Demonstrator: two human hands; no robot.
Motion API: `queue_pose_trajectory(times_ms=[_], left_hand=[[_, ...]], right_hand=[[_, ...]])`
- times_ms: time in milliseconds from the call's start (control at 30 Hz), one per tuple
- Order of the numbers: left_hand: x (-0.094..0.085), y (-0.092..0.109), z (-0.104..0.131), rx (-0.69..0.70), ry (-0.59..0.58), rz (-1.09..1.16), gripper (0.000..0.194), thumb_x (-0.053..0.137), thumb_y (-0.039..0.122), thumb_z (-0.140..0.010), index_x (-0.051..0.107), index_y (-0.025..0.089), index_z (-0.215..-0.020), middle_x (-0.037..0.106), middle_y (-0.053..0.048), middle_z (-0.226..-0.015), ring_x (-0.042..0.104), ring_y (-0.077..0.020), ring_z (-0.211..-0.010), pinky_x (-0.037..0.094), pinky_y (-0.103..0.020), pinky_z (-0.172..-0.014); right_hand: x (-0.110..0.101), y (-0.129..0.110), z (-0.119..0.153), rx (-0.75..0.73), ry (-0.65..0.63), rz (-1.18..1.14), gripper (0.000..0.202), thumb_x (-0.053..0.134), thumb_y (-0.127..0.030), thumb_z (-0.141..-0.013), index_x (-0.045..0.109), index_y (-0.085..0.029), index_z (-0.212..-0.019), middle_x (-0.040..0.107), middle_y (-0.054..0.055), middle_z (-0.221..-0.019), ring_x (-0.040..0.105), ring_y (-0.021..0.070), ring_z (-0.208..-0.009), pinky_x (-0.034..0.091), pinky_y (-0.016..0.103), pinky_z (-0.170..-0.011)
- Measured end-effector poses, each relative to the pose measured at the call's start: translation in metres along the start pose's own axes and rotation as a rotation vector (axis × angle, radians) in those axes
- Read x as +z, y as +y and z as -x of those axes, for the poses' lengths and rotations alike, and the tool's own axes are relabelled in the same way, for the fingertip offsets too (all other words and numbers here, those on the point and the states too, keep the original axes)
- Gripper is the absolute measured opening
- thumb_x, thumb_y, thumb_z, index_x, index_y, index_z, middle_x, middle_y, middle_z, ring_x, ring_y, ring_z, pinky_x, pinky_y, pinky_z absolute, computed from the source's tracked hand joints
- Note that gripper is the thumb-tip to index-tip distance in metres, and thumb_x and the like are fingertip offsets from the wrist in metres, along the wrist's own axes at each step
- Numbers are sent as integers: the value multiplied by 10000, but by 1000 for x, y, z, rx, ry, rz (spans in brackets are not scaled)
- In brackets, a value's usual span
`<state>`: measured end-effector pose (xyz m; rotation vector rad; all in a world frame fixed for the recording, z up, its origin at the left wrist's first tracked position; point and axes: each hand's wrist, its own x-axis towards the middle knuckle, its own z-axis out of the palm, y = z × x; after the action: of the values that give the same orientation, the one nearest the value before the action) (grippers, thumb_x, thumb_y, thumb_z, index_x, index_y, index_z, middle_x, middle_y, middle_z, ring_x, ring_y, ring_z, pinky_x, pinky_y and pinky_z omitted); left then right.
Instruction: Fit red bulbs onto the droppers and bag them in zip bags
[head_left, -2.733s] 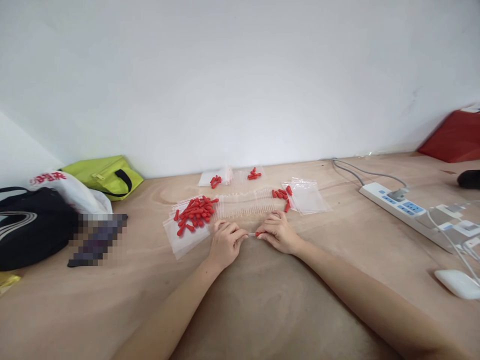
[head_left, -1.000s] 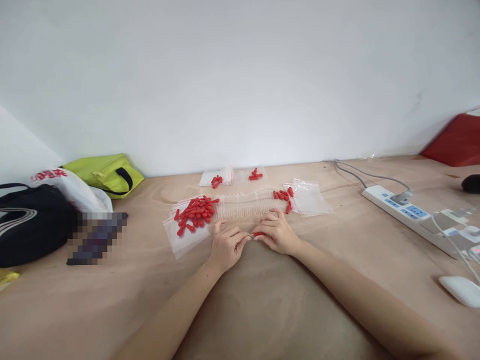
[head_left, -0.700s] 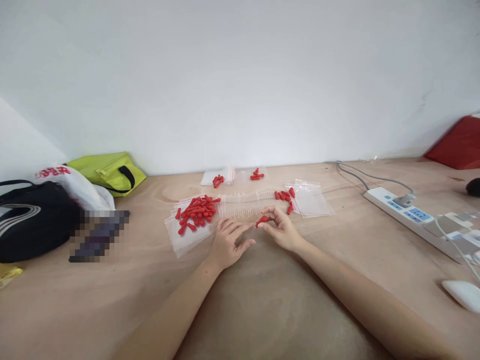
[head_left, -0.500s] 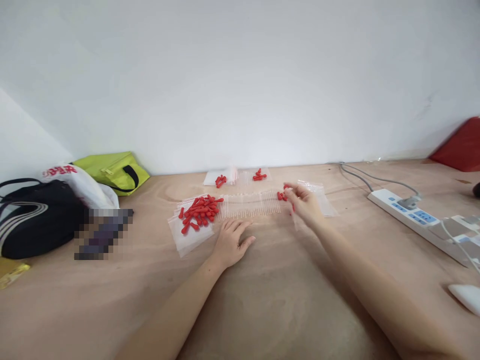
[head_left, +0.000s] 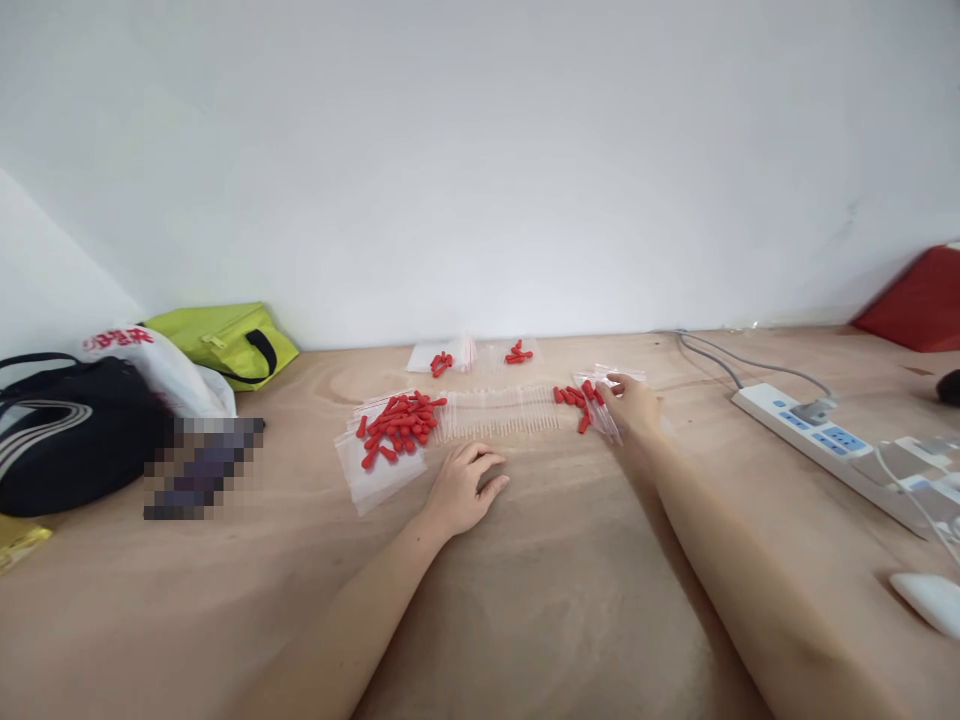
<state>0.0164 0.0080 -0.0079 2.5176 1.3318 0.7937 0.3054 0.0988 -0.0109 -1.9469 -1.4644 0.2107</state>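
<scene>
My left hand (head_left: 466,488) rests on the wooden table with its fingers apart and nothing in them, just in front of a row of thin clear tubes (head_left: 499,412). To the left of the tubes, a pile of red rubber bulbs (head_left: 397,425) lies on clear zip bags (head_left: 369,484). My right hand (head_left: 631,402) is at the right end of the row, its fingers closed on the edge of a clear zip bag (head_left: 606,418). Several red bulbs (head_left: 571,397) lie between that bag and the tubes.
Two small groups of red bulbs (head_left: 441,364) (head_left: 518,353) lie on bags near the wall. A white power strip (head_left: 806,430) with cables is at the right. A green bag (head_left: 225,345), a white plastic bag (head_left: 161,370) and a black bag (head_left: 82,435) stand at the left.
My right hand has moved right, away from the red bulbs, and more of them show beside the tubes. My left hand has stayed in place.
</scene>
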Motion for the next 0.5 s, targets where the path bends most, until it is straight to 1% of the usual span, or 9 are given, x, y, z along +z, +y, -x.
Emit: queue_pose_trajectory(times_ms=[33,67,167,200,233,300,400,500], left_hand=[[0,0,0,0,0,1,183,534,277,-794,603,200,-945,579,-54,-960,533,-200,-937,424,-378,-852],[0,0,0,0,1,2,182,534,277,-794,604,199,-944,579,-55,-961,534,-201,-937,424,-379,-852],[-1,0,0,0,4,3,182,532,281,-797,608,199,-941,580,-57,-962,535,-200,-936,425,-381,-850],[-1,0,0,1,5,3,182,531,282,-798,609,201,-942,580,-57,-961,535,-199,-935,425,-381,-849],[-1,0,0,3,6,3,182,531,282,-799,609,202,-943,580,-56,-959,534,-198,-933,424,-382,-850],[-1,0,0,7,8,3,185,531,282,-799,607,203,-948,580,-55,-957,532,-197,-933,422,-382,-851],[-1,0,0,9,7,5,184,538,276,-795,606,195,-945,579,-57,-956,528,-198,-933,420,-381,-851],[-1,0,0,8,0,11,178,542,271,-791,606,191,-937,578,-59,-955,526,-201,-935,419,-383,-851]], right_hand=[[-4,-1,0,-42,-6,4,420,449,-437,-772,605,-168,-1055,663,74,-833,574,213,-795,379,300,-680],[-8,-3,0,-118,-31,16,388,465,-436,-768,625,-181,-1013,659,68,-833,565,211,-806,376,304,-693],[-20,-8,1,-482,-204,95,261,570,-412,-713,674,-239,-878,631,53,-876,517,219,-868,355,326,-738],[-23,-10,2,-590,-267,130,227,602,-391,-692,681,-257,-858,618,52,-897,500,223,-879,348,334,-741],[-25,-12,4,-665,-317,171,206,626,-363,-677,685,-274,-852,605,52,-910,487,225,-879,341,341,-737],[-27,-16,7,-731,-377,253,190,643,-296,-666,688,-297,-851,588,53,-914,469,226,-869,331,350,-722],[-24,-20,10,-742,-428,321,158,617,-222,-689,694,-309,-797,577,52,-889,456,229,-871,320,361,-714],[-20,-21,13,-748,-448,319,150,581,-197,-723,692,-297,-736,578,55,-887,455,232,-894,315,367,-717]])
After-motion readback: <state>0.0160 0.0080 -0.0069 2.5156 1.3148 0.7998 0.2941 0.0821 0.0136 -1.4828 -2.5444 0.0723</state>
